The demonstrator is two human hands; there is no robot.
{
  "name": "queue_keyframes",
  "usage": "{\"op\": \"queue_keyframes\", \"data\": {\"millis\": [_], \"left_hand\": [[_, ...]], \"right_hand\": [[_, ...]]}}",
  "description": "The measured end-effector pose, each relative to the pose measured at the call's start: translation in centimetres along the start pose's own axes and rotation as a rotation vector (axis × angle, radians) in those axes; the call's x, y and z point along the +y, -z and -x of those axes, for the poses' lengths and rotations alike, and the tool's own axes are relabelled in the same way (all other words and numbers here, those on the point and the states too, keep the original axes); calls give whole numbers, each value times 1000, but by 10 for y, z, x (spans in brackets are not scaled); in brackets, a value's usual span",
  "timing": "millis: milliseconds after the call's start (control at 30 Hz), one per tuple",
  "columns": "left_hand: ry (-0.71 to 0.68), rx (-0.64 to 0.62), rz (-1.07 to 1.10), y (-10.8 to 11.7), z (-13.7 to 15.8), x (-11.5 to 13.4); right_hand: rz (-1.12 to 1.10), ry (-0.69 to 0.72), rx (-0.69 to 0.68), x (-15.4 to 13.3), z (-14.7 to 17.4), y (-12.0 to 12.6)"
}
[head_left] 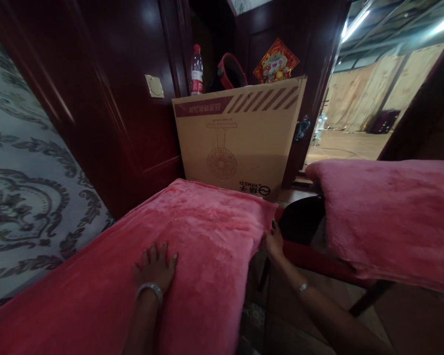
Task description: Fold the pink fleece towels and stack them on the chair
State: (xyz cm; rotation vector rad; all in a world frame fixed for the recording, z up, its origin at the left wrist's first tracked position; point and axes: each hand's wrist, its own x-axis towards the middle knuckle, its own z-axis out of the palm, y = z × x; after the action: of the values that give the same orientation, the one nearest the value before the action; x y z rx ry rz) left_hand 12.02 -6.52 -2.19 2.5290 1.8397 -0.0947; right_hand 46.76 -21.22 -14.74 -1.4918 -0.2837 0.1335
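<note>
A pink plush blanket (207,231) is spread over a long raised surface, its right side hanging down. My left hand (155,268) lies flat on top of it with the fingers spread. At the blanket's far right corner, my right hand (274,241) has its fingers closed on the edge. A small dark spot shows by its fingertips, too small to make out. What lies beneath the blanket is hidden.
Behind the blanket stands a large cardboard box (240,133), with a plastic bottle (196,71) and a red round object (232,71) at its top. Another pink cloth (392,217) is draped at the right. Dark wood panelling (114,88) rises on the left; a doorway opens at right.
</note>
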Motion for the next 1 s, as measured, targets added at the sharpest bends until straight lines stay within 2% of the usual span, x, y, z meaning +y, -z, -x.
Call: {"op": "queue_keyframes", "data": {"millis": [67, 133, 200, 300, 400, 633, 700, 867, 1000], "left_hand": [[0, 5, 0, 1, 0, 0], [-1, 12, -6, 2, 1, 1], [-3, 5, -12, 4, 2, 2], [3, -17, -16, 6, 3, 3], [8, -15, -14, 5, 4, 3], [16, 1, -28, 3, 2, 3], [20, -1, -30, 3, 2, 3], [22, -5, -34, 4, 2, 4], [24, -13, -35, 4, 4, 3]], "right_hand": [[89, 190, 22, -9, 8, 1], [171, 423, 35, -25, 3, -4], [224, 519, 45, -46, -17, -15], [375, 411, 38, -75, -60, -35], [482, 316, -16, -86, -90, -52], [789, 145, -126, -82, -109, -65], [854, 146, -172, -86, -110, -66], [946, 247, -281, -93, -106, -69], [1005, 266, -324, -95, -104, -72]]}}
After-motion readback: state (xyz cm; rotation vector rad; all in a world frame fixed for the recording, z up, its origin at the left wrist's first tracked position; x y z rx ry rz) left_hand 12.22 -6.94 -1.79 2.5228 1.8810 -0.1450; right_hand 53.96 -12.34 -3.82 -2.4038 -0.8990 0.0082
